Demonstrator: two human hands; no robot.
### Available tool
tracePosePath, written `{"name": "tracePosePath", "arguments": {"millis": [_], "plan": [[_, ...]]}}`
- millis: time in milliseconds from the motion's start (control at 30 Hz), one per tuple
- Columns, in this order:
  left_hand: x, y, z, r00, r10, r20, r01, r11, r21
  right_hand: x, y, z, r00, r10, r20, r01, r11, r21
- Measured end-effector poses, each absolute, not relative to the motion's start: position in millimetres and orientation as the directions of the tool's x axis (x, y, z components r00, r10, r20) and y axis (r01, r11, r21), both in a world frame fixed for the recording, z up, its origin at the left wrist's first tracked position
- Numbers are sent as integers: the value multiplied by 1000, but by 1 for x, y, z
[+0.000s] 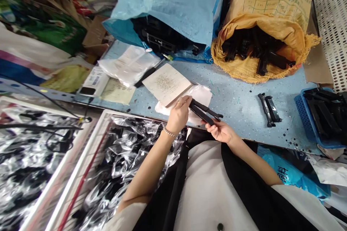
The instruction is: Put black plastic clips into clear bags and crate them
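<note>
The fingers of the left hand [181, 111] are closed on the upper end of a long, black plastic piece with two slim bars [201, 114]. The fingers of the right hand [221, 131] are partly curled, touching its lower end. The bars spread slightly apart towards the right hand. The piece is just above the near edge of a speckled pale-blue desk [241, 106].

From this piece, a square cream-coloured block [166, 83] lies at 10 o'clock, partly over a crumpled white sheet [204, 95]. A blue woven sack [168, 0] of black parts lies at 11 o'clock; a yellow-orange woven sack [271, 3], also holding black parts, lies at 1 o'clock. At 3 o'clock lies another black two-barred piece [272, 109], with a blue plastic basket [301, 113] of black pieces beyond.
</note>
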State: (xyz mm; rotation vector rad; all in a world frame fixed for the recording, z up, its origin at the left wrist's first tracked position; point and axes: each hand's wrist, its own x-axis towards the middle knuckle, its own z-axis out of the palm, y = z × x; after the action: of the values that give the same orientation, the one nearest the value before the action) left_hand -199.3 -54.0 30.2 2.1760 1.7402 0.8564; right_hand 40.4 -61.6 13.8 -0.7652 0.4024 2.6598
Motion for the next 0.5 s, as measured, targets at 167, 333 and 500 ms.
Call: {"name": "tracePosePath", "arguments": {"millis": [167, 333, 500], "plan": [[-156, -86, 54, 326, 860, 392, 617, -508, 601, 28, -59, 16, -568, 549, -614, -389, -836, -388], [-135, -109, 57, 388, 804, 450, 493, -594, 636, 32, -66, 26, -284, 834, -473, -183, -532, -827], [-129, -102, 54, 491, 763, 420, 526, -644, 555, 45, -77, 45, -131, 987, -96, 411, -35, -911]]}}
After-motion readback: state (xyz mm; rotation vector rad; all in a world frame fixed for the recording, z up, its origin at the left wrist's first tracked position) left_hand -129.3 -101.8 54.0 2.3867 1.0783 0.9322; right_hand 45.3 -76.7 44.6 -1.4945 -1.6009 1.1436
